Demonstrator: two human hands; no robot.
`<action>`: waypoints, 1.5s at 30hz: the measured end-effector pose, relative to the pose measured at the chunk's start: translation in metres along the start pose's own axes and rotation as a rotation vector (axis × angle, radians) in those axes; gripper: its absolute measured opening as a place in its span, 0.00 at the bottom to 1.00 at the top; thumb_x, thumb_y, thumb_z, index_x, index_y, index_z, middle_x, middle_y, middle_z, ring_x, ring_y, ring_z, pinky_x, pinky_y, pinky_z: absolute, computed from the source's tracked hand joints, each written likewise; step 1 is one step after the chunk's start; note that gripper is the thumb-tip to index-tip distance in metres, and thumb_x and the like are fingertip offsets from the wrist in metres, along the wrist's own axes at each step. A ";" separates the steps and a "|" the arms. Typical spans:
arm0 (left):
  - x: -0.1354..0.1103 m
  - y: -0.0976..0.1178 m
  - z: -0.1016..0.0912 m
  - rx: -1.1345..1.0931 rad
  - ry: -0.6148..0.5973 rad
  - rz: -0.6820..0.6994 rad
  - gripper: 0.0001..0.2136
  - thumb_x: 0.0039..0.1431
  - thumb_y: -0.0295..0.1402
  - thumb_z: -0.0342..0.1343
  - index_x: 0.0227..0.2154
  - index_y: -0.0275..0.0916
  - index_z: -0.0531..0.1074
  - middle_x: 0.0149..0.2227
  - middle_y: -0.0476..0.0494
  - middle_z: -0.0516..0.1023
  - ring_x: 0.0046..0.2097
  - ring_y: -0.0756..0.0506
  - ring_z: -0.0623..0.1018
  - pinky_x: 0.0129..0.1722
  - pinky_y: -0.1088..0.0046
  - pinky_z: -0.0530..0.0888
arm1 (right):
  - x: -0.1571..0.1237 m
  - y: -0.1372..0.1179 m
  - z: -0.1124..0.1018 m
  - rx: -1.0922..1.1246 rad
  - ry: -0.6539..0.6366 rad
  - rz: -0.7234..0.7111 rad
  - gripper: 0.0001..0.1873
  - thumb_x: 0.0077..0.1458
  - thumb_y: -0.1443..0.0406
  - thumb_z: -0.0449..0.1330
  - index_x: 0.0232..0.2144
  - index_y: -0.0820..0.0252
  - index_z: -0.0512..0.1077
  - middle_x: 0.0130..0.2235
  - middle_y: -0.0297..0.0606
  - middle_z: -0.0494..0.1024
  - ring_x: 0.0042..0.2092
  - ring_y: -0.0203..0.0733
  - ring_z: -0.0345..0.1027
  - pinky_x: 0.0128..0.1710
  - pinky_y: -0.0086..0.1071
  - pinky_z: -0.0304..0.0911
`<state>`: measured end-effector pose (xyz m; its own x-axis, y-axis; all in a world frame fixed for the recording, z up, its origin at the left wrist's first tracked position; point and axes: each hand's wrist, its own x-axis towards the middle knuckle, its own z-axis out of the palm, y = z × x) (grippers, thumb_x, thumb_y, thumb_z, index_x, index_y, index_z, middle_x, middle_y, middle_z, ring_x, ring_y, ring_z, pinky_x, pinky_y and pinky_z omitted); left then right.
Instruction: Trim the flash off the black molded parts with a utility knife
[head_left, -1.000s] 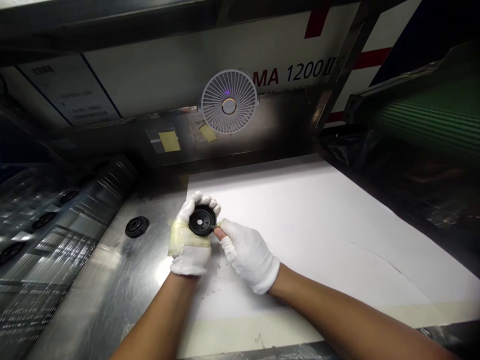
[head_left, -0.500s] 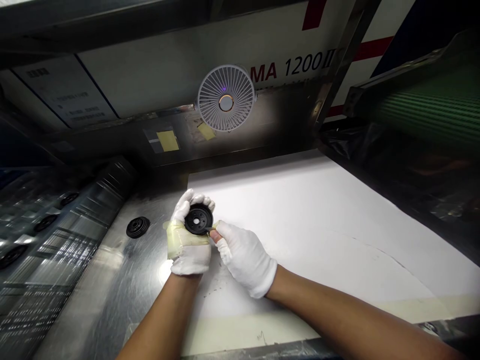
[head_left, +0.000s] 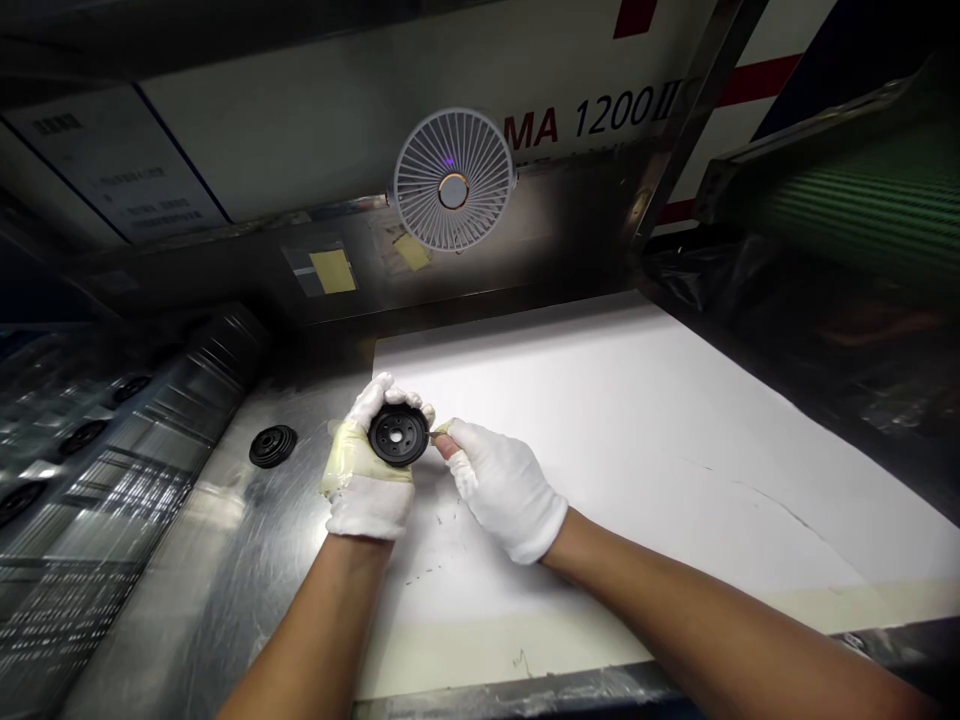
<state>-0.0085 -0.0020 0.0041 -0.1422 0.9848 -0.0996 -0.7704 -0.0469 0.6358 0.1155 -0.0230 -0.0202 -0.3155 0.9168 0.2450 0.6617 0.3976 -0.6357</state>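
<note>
My left hand (head_left: pixel 366 485), in a white glove with yellowish tape around its palm, is closed around a round black plastic wheel (head_left: pixel 384 449). The wheel's face, with a center hole and smaller holes around it, is turned up toward me. My right hand (head_left: pixel 506 487), also gloved in white with a bare thumb tip, pinches a small thin blade (head_left: pixel 436 434). Its tip is at the right rim of the wheel; most of the blade is hidden in the fingers. A second black wheel (head_left: pixel 272 447) with a ridged side lies on the metal table, left of my left hand.
A white sheet (head_left: pixel 637 430) covers the table's middle and right. Clear plastic trays (head_left: pixel 161 440) holding black wheels stand at the left. A round white fan (head_left: pixel 454 190) is in front of the back panel. At the upper right is a green ribbed belt (head_left: pixel 832 185).
The blade has shifted from the wheel's lower right rim to its right side, with my right hand moving slightly up and right. My left hand still holds the wheel, its face slightly turned.
</note>
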 end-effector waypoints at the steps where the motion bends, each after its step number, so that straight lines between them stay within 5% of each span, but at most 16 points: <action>1: -0.001 -0.001 0.001 0.005 0.010 0.028 0.02 0.50 0.27 0.55 0.29 0.35 0.68 0.25 0.50 0.65 0.31 0.51 0.69 0.35 0.70 0.70 | 0.000 0.000 0.001 -0.010 0.005 -0.006 0.12 0.63 0.61 0.42 0.36 0.54 0.64 0.31 0.30 0.71 0.31 0.35 0.63 0.31 0.27 0.53; 7: -0.007 -0.003 0.005 0.047 0.070 0.178 0.07 0.49 0.27 0.55 0.33 0.36 0.68 0.26 0.49 0.66 0.32 0.50 0.70 0.34 0.68 0.70 | -0.003 -0.002 0.004 -0.033 0.021 -0.005 0.12 0.63 0.61 0.41 0.32 0.56 0.62 0.27 0.29 0.68 0.27 0.34 0.61 0.28 0.27 0.51; 25: -0.006 -0.006 0.006 0.044 0.102 0.247 0.09 0.48 0.24 0.54 0.34 0.38 0.69 0.26 0.50 0.70 0.31 0.51 0.72 0.38 0.69 0.71 | -0.008 -0.012 0.008 -0.016 -0.003 -0.058 0.12 0.62 0.61 0.43 0.32 0.57 0.63 0.31 0.31 0.70 0.30 0.35 0.62 0.29 0.28 0.52; 30: -0.007 -0.001 0.003 0.051 0.030 -0.045 0.16 0.49 0.30 0.52 0.43 0.37 0.67 0.40 0.37 0.72 0.42 0.40 0.73 0.38 0.58 0.72 | -0.007 -0.009 0.004 0.028 -0.003 -0.065 0.12 0.62 0.63 0.43 0.34 0.57 0.65 0.32 0.32 0.71 0.31 0.36 0.63 0.31 0.28 0.54; 38: -0.004 0.001 0.007 -0.052 0.015 -0.039 0.01 0.50 0.26 0.53 0.27 0.34 0.68 0.25 0.49 0.67 0.29 0.51 0.70 0.32 0.73 0.71 | -0.004 -0.004 0.002 -0.037 0.031 0.015 0.12 0.62 0.62 0.42 0.34 0.57 0.64 0.30 0.32 0.70 0.29 0.36 0.62 0.29 0.28 0.52; 45: -0.007 0.000 0.011 -0.035 0.059 0.030 0.02 0.50 0.28 0.53 0.26 0.35 0.68 0.25 0.48 0.66 0.29 0.50 0.70 0.31 0.71 0.70 | -0.005 -0.006 0.003 -0.006 0.028 0.019 0.13 0.63 0.62 0.42 0.31 0.57 0.63 0.26 0.30 0.67 0.25 0.34 0.59 0.27 0.27 0.51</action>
<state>-0.0008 -0.0066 0.0134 -0.2014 0.9713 -0.1263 -0.7865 -0.0835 0.6120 0.1111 -0.0298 -0.0193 -0.2837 0.9249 0.2531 0.6716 0.3800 -0.6360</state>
